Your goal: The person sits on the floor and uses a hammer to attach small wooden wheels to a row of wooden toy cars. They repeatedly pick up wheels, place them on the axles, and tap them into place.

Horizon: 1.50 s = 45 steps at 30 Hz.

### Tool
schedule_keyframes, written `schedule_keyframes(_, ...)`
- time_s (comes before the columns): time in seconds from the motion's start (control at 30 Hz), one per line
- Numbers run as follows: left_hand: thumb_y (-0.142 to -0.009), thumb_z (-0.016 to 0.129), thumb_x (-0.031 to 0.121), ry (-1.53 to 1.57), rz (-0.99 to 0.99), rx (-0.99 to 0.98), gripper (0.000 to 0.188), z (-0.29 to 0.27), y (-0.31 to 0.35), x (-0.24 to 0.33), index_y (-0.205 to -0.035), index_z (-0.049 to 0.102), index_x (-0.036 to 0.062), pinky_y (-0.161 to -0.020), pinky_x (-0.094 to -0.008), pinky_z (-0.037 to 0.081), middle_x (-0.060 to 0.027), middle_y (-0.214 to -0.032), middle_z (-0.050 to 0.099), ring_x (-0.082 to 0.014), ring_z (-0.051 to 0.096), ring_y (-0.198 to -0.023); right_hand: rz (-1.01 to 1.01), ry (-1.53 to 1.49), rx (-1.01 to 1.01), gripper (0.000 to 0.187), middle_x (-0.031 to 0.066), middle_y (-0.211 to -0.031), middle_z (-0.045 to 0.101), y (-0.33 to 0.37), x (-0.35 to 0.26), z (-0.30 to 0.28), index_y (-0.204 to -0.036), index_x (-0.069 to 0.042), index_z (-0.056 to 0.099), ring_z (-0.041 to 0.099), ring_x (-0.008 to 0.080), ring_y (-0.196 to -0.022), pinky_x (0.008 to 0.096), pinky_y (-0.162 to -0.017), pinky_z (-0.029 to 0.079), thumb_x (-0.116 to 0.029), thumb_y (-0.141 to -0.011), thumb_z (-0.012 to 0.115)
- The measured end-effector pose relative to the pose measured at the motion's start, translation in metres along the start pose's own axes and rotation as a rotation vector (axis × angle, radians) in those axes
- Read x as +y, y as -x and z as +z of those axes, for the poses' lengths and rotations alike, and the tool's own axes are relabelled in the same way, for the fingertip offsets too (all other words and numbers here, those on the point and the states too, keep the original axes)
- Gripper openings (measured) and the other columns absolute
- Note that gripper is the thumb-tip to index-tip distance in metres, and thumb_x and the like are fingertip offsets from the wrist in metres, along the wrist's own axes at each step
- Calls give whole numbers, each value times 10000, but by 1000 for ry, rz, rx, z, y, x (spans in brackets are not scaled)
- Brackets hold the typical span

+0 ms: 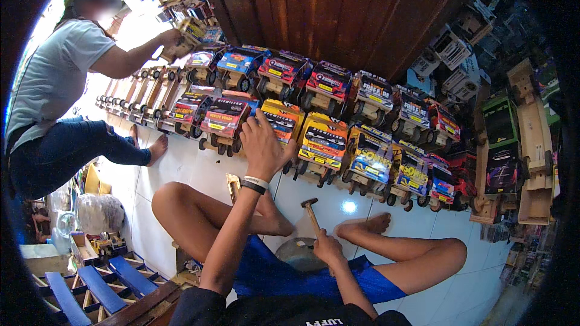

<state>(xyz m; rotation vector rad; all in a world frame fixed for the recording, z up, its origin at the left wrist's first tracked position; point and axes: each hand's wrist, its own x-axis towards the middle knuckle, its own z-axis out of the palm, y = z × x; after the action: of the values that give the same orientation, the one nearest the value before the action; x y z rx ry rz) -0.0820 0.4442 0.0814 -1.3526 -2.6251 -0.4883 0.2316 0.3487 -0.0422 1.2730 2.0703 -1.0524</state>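
Head view, left hand (pixel 263 145) on boxy yellow wooden truck (pixel 283 122), right hand (pixel 327 247) gripping wooden-handled hammer (pixel 310 212)

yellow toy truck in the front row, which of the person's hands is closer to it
Left. The left hand rests on the yellow toy truck, fingers on its top. The right hand is well below it, near the lap, gripping a hammer.

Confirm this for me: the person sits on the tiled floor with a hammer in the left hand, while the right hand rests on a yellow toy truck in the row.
Not quite: the hands are swapped. In the head view the hammer is held in the right hand, and it is the left hand that reaches to the yellow toy truck in the row. The rest holds: the person sits on the tiled floor.
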Motion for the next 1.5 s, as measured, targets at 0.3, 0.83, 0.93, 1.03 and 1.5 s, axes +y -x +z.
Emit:
schedule_keyframes(0.3,-677,805,513,24,-16,-19,1095,-7,-2,0,-1432,390,-162,-893,-464,440,-229,-1152,526,-370,512,-1059,-76,-71,102,426,323,-950,702,0,-6,-6,-1217,67,548,709,476,-956,551,-868,557,-169,-883,667)
schedule_keyframes(0.83,-980,546,141,733,73,88,249,-73,13,-95,-1147,658,-5,-852,-521,522,-269,-989,686,-460,655,-966,-339,-697,-44,393,11,-796,577,151,-76,-162,-1417,-58,513,533,83,-555,250,-461,445,-68,-1025,523)
schedule_keyframes(0.93,-879,547,52,765,123,70,268,-61,16,-97,-1108,674,-6,-851,-531,522,-276,-968,683,-467,655,-955,-462,-394,332,526,110,-925,682,135,-108,-174,-1545,-63,421,643,204,-672,352,-581,519,-75,-1027,513)
schedule_keyframes(1.03,-827,555,47,699,163,28,314,-50,22,-91,-1106,666,-44,-878,-540,521,-268,-1002,683,-453,653,-999,-533,-172,554,567,216,-1067,705,121,-129,-181,-1585,-57,370,688,307,-790,417,-714,534,-80,-1033,498)
schedule_keyframes(1.5,-784,581,14,441,144,19,525,-47,39,-76,-1302,664,33,-827,-483,586,-116,-1365,664,-368,722,-905,-540,-210,548,614,151,-885,692,79,-145,-189,-1591,-63,387,655,253,-672,388,-688,538,2,-1001,543)
